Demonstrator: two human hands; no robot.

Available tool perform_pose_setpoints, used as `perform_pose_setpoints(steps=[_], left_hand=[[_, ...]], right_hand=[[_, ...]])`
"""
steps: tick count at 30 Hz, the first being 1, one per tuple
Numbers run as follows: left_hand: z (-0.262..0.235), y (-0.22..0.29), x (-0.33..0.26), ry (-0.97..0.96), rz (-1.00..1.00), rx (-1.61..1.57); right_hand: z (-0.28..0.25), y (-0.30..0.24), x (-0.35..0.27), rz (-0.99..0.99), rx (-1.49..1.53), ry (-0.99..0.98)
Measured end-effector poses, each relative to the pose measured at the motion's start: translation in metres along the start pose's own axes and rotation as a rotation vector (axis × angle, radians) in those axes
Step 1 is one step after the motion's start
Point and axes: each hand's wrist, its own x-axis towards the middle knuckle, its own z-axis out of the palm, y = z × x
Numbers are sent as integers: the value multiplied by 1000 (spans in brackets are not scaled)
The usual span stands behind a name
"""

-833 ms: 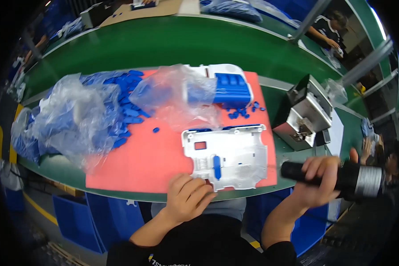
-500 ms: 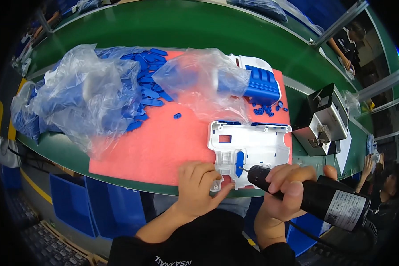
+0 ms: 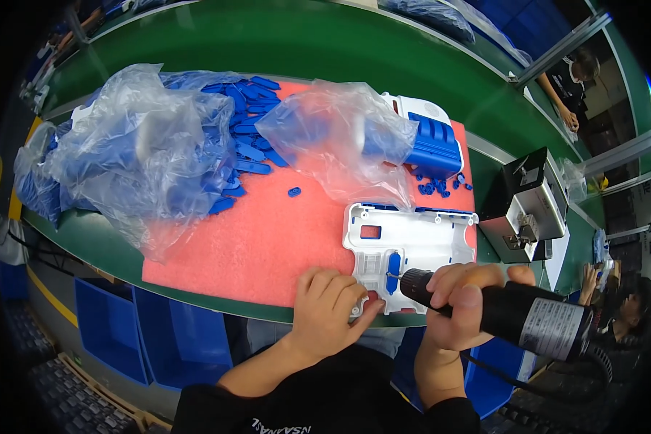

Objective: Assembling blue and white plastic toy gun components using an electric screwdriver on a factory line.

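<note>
My right hand [image 3: 459, 304] is wrapped round a black electric screwdriver [image 3: 513, 318], which lies nearly level with its bit pointing left. The bit's tip is at a slim blue plastic piece [image 3: 394, 273] set inside a white plastic housing [image 3: 434, 242]; whether they touch, I cannot tell. That housing lies with its hollow side up near the table's front edge. At its lower left corner, my left hand [image 3: 330, 304] grips the rim with curled fingers, the thumb stretched along the near edge.
A pink foam mat [image 3: 246, 249] covers part of the green table. Clear plastic bags [image 3: 148, 155] and loose blue parts [image 3: 249, 152] lie at the left. Behind the housing are a blue-and-white shell [image 3: 437, 145] and small blue pieces [image 3: 434, 186]. A black-and-silver box-shaped device [image 3: 528, 206] stands at the right.
The view has shifted slightly. The screwdriver's bit has moved a little up and left relative to the blue piece, and its rear end sits higher. My left hand keeps its grip on the housing's corner.
</note>
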Motion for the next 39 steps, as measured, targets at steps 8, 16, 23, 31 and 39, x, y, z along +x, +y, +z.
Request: perform_pose_setpoints(steps=[8, 16, 23, 31, 39], left_hand=[[2, 3, 0, -51, -49, -3], [0, 3, -3, -19, 11, 71], [-38, 2, -1, -61, -9, 24], [-45, -16, 27, -311, 54, -121], [-41, -25, 39, -465, 28, -189]], right_hand=[[-20, 2, -6, -18, -130, -368], [-33, -10, 36, 28, 157, 128], [-152, 15, 136, -209, -191, 512], [-162, 22, 113, -92, -236, 446], [-50, -33, 20, -131, 142, 202]])
